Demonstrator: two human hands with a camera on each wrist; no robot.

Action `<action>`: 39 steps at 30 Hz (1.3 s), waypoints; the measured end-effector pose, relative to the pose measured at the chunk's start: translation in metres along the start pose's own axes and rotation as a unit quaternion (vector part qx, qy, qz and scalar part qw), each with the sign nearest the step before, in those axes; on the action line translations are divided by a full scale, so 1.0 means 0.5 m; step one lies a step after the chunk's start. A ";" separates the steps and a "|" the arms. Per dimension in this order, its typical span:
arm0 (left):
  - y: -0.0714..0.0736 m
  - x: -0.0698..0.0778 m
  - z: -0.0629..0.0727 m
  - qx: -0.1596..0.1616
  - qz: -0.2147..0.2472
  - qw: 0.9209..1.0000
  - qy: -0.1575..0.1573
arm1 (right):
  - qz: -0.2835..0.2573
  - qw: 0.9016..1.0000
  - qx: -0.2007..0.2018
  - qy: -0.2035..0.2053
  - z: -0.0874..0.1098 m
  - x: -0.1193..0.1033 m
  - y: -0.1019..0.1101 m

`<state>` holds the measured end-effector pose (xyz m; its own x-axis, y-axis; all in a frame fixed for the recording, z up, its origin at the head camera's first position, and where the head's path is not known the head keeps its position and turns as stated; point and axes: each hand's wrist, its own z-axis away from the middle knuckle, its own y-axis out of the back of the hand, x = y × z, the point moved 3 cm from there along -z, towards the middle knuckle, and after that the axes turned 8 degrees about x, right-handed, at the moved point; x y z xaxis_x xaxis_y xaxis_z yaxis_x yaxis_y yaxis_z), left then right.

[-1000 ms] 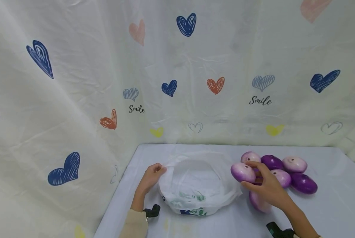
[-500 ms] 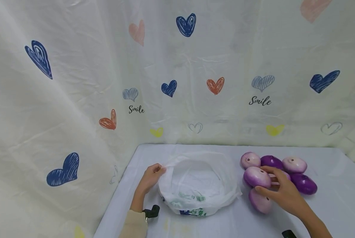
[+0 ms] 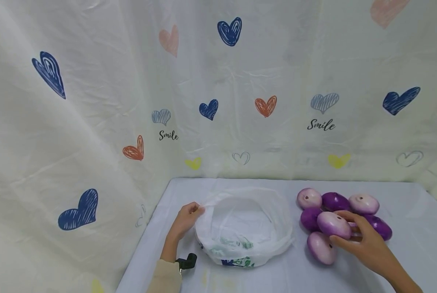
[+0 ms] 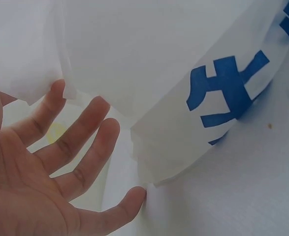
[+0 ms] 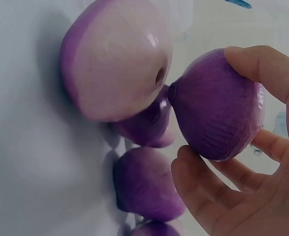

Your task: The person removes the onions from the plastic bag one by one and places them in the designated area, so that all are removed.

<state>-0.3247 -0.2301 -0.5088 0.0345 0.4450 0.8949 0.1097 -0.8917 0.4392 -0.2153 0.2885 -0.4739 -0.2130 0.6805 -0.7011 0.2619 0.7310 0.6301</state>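
Observation:
My left hand point(image 3: 184, 219) pinches the rim of a white plastic bag point(image 3: 240, 254), which stands with its mouth wide. Blue print shows on the bag point(image 4: 223, 91) in the left wrist view, where the other fingers point(image 4: 92, 152) spread along its edge. My right hand point(image 3: 368, 242) grips a purple red onion point(image 3: 333, 224) between thumb and fingertips, above the other onions. Seen from the right wrist, the held onion point(image 5: 218, 105) has its pointed tip towards a paler onion point(image 5: 119, 59).
Several more onions lie clustered at the right of the white table point(image 3: 277, 280), among them a pale one point(image 3: 321, 248) nearest the front and a dark one point(image 3: 311, 219) left of the held onion. A white curtain point(image 3: 295, 61) with printed hearts hangs behind and at the left.
My right hand has moved right and towards me with the onion, uncovering a dark onion on its left. The left hand stays at the bag's rim.

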 end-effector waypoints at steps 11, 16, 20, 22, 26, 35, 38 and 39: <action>0.002 0.003 0.003 -0.002 -0.001 1.000 -0.003 | 0.030 0.997 -0.034 -0.054 0.013 0.043 0.033; 0.004 0.003 0.002 -0.004 -0.001 1.000 0.000 | 0.036 0.997 -0.037 -0.052 0.020 0.054 0.041; 0.003 0.002 0.002 -0.003 -0.004 1.000 0.001 | 0.048 0.996 -0.038 -0.057 0.025 0.062 0.046; 0.003 0.002 0.002 -0.003 -0.005 1.000 0.000 | 0.056 0.995 -0.043 -0.063 0.026 0.068 0.050; 0.003 0.002 0.002 -0.003 -0.005 1.000 -0.001 | 0.067 0.993 -0.060 -0.075 0.026 0.078 0.054; 0.002 0.002 0.002 -0.006 0.004 1.000 0.000 | 0.088 0.987 -0.088 -0.097 0.030 0.096 0.049; 0.001 0.001 0.001 -0.006 0.005 1.000 0.000 | 0.088 0.985 -0.104 -0.108 0.031 0.102 0.043; 0.000 0.000 0.000 -0.005 0.003 1.000 0.001 | 0.089 0.983 -0.112 -0.113 0.031 0.105 0.040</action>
<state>-0.3245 -0.2303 -0.5086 0.0327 0.4387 0.8980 0.0987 -0.8955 0.4339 -0.2067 0.3381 -0.5031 0.0377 0.7884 -0.6140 0.0571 0.6117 0.7890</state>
